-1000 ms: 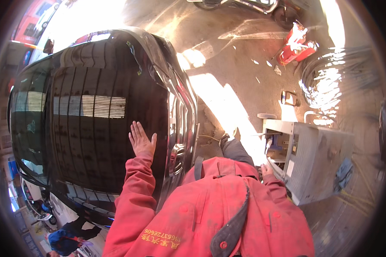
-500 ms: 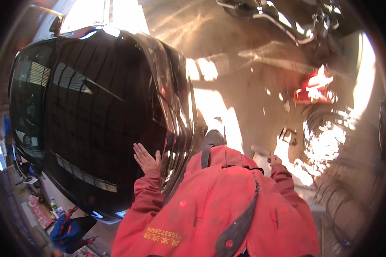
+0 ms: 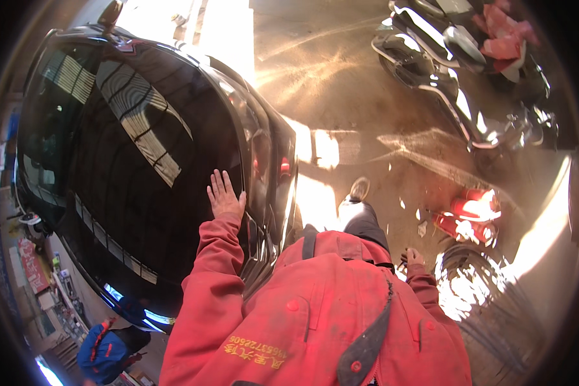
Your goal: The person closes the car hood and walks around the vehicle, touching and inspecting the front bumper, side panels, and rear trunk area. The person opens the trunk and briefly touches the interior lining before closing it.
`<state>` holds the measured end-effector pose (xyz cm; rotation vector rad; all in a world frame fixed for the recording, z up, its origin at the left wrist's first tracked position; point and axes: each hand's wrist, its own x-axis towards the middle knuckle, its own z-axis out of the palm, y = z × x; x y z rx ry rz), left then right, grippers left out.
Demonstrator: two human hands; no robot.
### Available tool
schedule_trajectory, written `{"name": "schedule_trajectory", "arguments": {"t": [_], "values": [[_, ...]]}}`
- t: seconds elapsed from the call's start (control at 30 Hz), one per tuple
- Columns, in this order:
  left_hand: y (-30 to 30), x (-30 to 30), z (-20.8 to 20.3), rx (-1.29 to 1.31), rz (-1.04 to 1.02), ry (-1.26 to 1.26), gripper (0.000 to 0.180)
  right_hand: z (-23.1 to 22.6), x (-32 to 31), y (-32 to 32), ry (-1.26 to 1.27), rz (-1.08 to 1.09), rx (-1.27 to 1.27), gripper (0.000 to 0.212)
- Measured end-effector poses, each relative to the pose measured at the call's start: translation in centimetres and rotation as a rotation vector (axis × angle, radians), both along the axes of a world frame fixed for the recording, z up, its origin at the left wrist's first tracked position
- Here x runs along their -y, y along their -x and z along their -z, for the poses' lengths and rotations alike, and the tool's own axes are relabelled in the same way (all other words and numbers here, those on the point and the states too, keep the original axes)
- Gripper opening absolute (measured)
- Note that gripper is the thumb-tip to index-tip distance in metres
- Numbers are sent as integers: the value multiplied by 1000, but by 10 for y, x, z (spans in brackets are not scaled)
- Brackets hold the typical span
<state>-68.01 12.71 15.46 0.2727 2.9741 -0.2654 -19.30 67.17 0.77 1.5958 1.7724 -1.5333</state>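
Note:
My left hand (image 3: pixel 226 197) lies flat on the dark, glossy hood of a car (image 3: pixel 174 219), close to its front edge. Its fingers are spread and nothing is in them. My right hand (image 3: pixel 413 258) hangs low beside my body on the right, away from the car. Its fingers look loosely bent and a little apart, and I see nothing held in them. The car's windshield (image 3: pixel 55 122) is at the far left, and its headlight and grille side faces my legs. Red jacket sleeves cover both my arms.
Two red fire extinguishers (image 3: pixel 466 225) lie on the floor to the right, beside a coil of hose or cable (image 3: pixel 469 276). A motorcycle or scooter (image 3: pixel 450 77) stands at the far right. Across the car, a person in a blue jacket (image 3: pixel 103 354) stands near cluttered shelves.
I have moved along the front of the car, one foot stepping forward. My left hand has shifted farther up the hood, still flat on it. The right hand has swung slightly back.

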Motion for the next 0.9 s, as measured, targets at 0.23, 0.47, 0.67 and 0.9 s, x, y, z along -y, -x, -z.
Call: {"name": "schedule_trajectory", "arguments": {"t": [0.23, 0.47, 0.67, 0.9], "values": [[27, -40, 0, -6, -156, 18, 98, 49, -88, 102, 81, -101, -19, 46], [136, -94, -22, -138, -248, -61, 92, 57, -242, 241, -1, -241, 171, 43], [284, -95, -15, -263, -229, -99, 89, 19, -336, 494, -235, -696, -92, 41], [446, -78, 7, -80, -334, 59, 96, -30, -247, 756, -90, -578, -203, 32]]}}
